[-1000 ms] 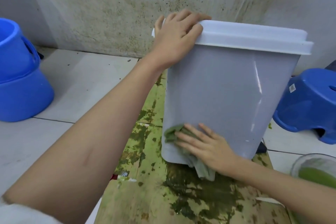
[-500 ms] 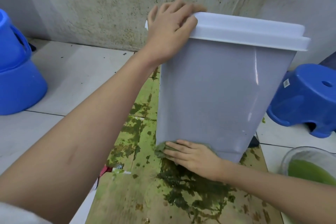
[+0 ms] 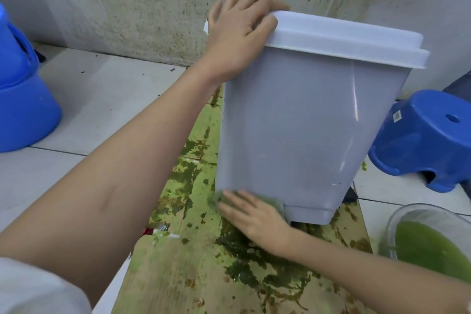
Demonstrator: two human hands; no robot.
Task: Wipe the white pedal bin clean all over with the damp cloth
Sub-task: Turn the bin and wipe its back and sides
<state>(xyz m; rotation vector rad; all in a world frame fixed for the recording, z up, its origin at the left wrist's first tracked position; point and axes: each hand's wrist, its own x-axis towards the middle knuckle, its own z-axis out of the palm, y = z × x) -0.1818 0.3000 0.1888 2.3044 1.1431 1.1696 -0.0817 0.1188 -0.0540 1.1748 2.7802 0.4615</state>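
The white pedal bin point(image 3: 300, 125) stands on a green-stained board, lid closed, its broad front wall facing me. My left hand point(image 3: 239, 38) grips the lid's left corner, fingers curled over the top edge. At the bin's bottom left edge, my right hand point(image 3: 251, 214) presses the green damp cloth point(image 3: 215, 200) flat against the wall with straight fingers. Only a blurred strip of cloth shows beyond the fingertips; the rest lies under the hand.
A blue bucket point(image 3: 20, 104) sits at the far left on the white tiles. A blue plastic stool point(image 3: 423, 137) stands right of the bin. A clear bowl point(image 3: 428, 234) of green liquid is at lower right. The stained wall point(image 3: 153, 2) is close behind.
My right hand slid the cloth down the bin's front wall to its bottom edge. The left hand kept its grip on the lid corner. The view shifted slightly.
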